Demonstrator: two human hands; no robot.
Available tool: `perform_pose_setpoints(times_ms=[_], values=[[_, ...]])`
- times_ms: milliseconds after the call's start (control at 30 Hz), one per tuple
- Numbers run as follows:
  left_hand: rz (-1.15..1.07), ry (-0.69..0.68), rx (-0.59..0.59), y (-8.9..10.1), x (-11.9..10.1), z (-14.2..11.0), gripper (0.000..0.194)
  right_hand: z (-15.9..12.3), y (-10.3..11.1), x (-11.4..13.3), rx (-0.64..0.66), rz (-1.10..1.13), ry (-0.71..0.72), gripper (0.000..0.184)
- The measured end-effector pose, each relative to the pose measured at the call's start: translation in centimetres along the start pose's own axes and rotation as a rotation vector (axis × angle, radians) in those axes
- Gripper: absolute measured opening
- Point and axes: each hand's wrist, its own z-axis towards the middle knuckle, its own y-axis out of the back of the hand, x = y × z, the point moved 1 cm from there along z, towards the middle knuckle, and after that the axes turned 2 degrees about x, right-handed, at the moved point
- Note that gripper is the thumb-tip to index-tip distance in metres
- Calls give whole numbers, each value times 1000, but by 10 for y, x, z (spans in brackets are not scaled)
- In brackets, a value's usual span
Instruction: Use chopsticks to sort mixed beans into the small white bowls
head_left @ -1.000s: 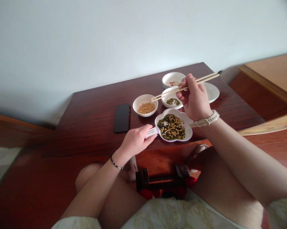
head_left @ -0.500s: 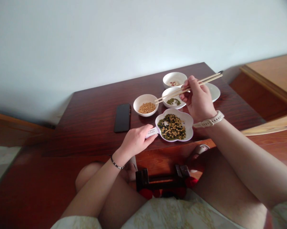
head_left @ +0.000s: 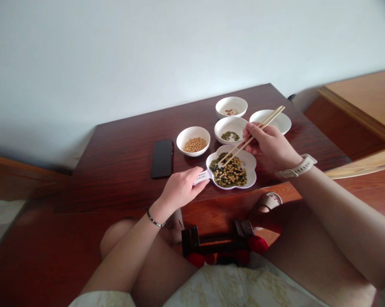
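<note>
My left hand (head_left: 183, 187) is closed round the short handle of a white, flower-shaped dish (head_left: 250, 174) at the table's front edge. Mixed yellow, black and green beans (head_left: 230, 174) lie in the dish. In my right hand (head_left: 267, 143) I hold a pair of wooden chopsticks (head_left: 242, 146), slanting down to the left. Their tips are among the beans at the dish's left side; whether they pinch a bean is too small to tell. Just behind stands a white bowl (head_left: 222, 135) with some green beans, and left of it a white bowl (head_left: 181, 146) of yellow beans.
A black phone (head_left: 162, 158) lies left of the bowls on the dark wooden table (head_left: 125, 145). At the back stands a white bowl (head_left: 243, 110) with a few reddish and pale pieces. Behind my right hand is another white bowl (head_left: 261, 116). The wall (head_left: 154, 55) rises behind the table.
My right hand has brought the chopstick tips from the yellow-bean bowl's right rim down into the mixed beans in the dish. My left hand keeps its hold on the handle.
</note>
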Motion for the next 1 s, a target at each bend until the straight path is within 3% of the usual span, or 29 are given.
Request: perform_pose_setpoints(times_ms=[200,533,1000], values=[[15,-3,-3,1,-1,0,17,-2,3,-3,3,-50,16,78],[21,-5,-14,1,-4,-1,6,0,6,-8,-24,-49,19,73],[2,3,3,2,-3,-1,16,-1,6,-3,-45,-94,16,68]])
